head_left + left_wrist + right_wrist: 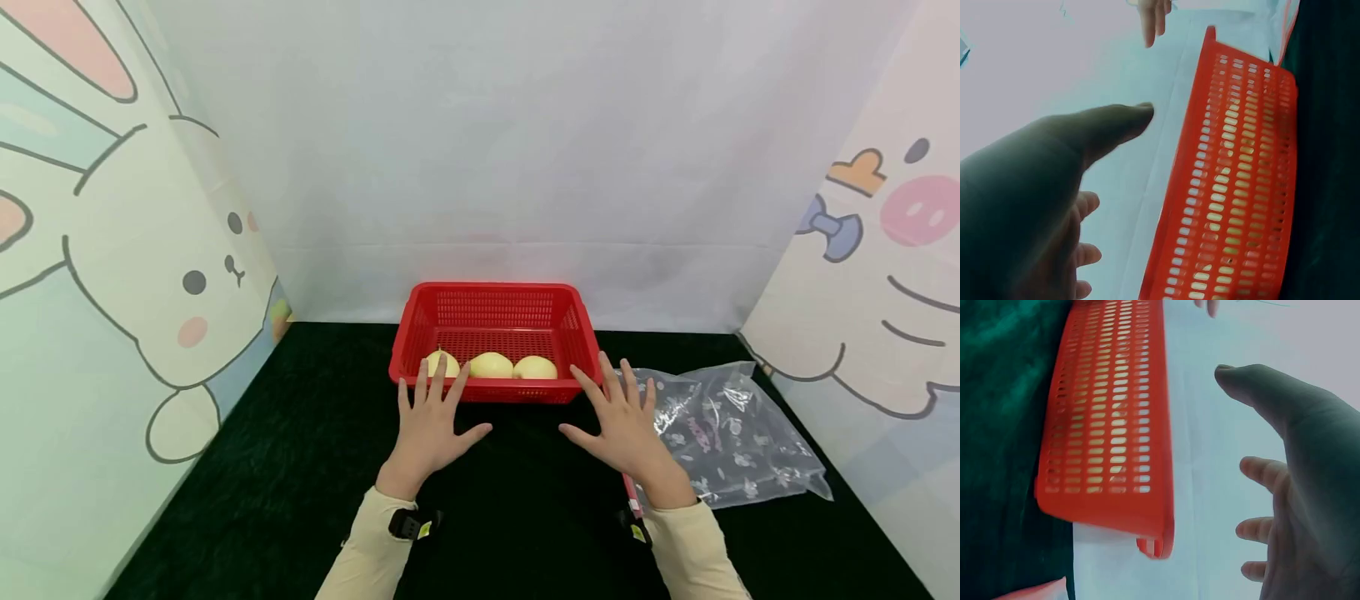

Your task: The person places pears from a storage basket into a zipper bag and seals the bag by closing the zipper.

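Observation:
A red plastic basket (495, 287) with slotted walls stands at the back of the dark cloth. Three pale yellow fruits, pear-like in look, lie in a row along its near wall; the middle fruit (491, 365) and the right fruit (536, 367) show plainly, while fingers partly cover the left fruit (450, 365). My left hand (429, 429) is spread in front of the basket's left end, holding nothing. Spread likewise, my right hand (624, 429) is at the right front corner. Both wrist views show the basket's slotted side (1229, 181) beside straight fingers and thumb.
A clear plastic bag (738, 442) with a printed pattern lies flat on the cloth to the right, partly behind my right hand. Dark green cloth (300, 467) covers the table. A white backdrop (495, 167) rises behind the basket, with cartoon-printed panels at both sides.

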Available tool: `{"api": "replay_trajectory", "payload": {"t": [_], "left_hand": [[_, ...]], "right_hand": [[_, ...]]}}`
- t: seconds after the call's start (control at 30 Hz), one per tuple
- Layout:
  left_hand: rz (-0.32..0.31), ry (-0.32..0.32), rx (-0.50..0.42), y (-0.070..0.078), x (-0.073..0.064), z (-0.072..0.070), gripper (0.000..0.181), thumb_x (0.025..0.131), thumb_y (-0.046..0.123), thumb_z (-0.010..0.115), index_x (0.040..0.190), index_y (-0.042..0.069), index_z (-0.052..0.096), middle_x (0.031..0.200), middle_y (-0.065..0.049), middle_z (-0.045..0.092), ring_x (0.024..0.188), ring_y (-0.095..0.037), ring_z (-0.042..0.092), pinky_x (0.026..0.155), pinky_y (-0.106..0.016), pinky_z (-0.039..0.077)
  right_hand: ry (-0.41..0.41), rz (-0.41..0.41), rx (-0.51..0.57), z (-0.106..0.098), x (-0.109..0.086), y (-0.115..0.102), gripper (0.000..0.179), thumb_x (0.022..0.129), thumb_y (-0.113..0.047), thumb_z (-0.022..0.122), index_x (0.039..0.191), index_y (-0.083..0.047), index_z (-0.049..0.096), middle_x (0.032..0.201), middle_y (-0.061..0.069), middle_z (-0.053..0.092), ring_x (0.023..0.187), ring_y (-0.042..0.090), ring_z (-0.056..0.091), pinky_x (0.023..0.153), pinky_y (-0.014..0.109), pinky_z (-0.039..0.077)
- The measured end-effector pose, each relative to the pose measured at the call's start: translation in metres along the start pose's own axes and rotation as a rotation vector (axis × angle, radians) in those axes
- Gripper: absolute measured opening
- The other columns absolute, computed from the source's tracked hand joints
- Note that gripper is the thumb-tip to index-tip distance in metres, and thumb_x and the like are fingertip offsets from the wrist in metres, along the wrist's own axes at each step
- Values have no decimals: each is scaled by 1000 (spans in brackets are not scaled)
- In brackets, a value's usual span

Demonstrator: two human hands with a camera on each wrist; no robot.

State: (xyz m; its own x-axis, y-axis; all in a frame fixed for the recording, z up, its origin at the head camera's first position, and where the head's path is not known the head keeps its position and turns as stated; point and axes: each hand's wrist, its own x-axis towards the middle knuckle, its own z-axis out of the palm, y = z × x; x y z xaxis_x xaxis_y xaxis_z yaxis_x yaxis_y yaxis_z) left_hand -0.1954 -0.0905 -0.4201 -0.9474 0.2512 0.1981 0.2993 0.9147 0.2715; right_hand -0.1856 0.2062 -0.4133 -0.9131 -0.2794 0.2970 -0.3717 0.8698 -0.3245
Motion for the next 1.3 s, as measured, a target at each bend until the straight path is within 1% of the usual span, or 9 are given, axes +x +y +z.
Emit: {"api": "replay_trajectory", "payload": {"t": [0.1, 0.3, 0.43, 0.57, 0.73, 0.87, 1.07, 1.17, 1.3], "left_hand": [[25, 19, -5, 7, 1, 2, 91, 87, 65, 60, 159, 21, 26, 163, -16, 17, 149, -42, 8, 113, -66, 5], [69, 17, -42, 19, 2, 8, 88, 88, 63, 60, 159, 23, 26, 162, -15, 21, 147, -41, 14, 114, -64, 9], [117, 36, -82, 27, 1, 14, 87, 88, 61, 61, 158, 22, 27, 161, -15, 24, 146, -40, 17, 112, -64, 15], [169, 42, -104, 36, 0, 21, 87, 89, 60, 62, 158, 22, 27, 159, -15, 27, 144, -38, 22, 111, -63, 19], [206, 9, -103, 49, -2, 28, 86, 89, 61, 61, 158, 23, 26, 160, -12, 26, 144, -37, 24, 111, -62, 22], [225, -26, -97, 59, -2, 33, 85, 90, 61, 59, 158, 23, 26, 160, -11, 26, 145, -35, 25, 112, -60, 24], [264, -33, -64, 72, 1, 43, 85, 90, 62, 59, 158, 23, 26, 158, -9, 31, 143, -32, 28, 111, -58, 28], [285, -33, -34, 79, 2, 49, 85, 90, 63, 59, 158, 23, 26, 157, -8, 32, 142, -31, 29, 110, -57, 29], [308, -65, -7, 89, 5, 54, 82, 89, 64, 58, 156, 25, 31, 156, -7, 35, 143, -31, 29, 111, -57, 28]], "right_hand": [[2, 0, -11, -1, -3, 5, 83, 86, -46, 72, 154, -19, 34, 162, 22, 11, 145, 48, 2, 106, 75, -3], [28, -24, -69, -6, -10, 14, 81, 84, -43, 74, 152, -18, 37, 160, 22, 17, 144, 49, 8, 105, 76, 5], [55, -38, -86, -10, -16, 19, 80, 82, -40, 76, 150, -17, 39, 158, 23, 20, 142, 50, 12, 103, 77, 7], [77, -51, -106, -14, -23, 27, 80, 82, -39, 76, 150, -18, 40, 157, 24, 22, 141, 51, 14, 102, 78, 8], [116, -67, -139, -17, -31, 38, 80, 79, -37, 79, 148, -21, 41, 154, 25, 26, 138, 52, 19, 98, 80, 13], [128, -71, -163, -19, -38, 47, 79, 77, -35, 81, 145, -20, 43, 151, 25, 28, 135, 53, 21, 96, 81, 14], [111, -38, -213, -22, -50, 60, 79, 75, -36, 82, 142, -19, 44, 148, 27, 29, 131, 54, 25, 93, 81, 17], [71, 0, -211, -22, -55, 66, 81, 75, -37, 82, 143, -21, 42, 147, 27, 29, 129, 55, 25, 93, 82, 15], [32, 19, -199, -22, -62, 77, 81, 75, -36, 82, 143, -21, 41, 145, 26, 30, 126, 55, 27, 92, 83, 12]]}}
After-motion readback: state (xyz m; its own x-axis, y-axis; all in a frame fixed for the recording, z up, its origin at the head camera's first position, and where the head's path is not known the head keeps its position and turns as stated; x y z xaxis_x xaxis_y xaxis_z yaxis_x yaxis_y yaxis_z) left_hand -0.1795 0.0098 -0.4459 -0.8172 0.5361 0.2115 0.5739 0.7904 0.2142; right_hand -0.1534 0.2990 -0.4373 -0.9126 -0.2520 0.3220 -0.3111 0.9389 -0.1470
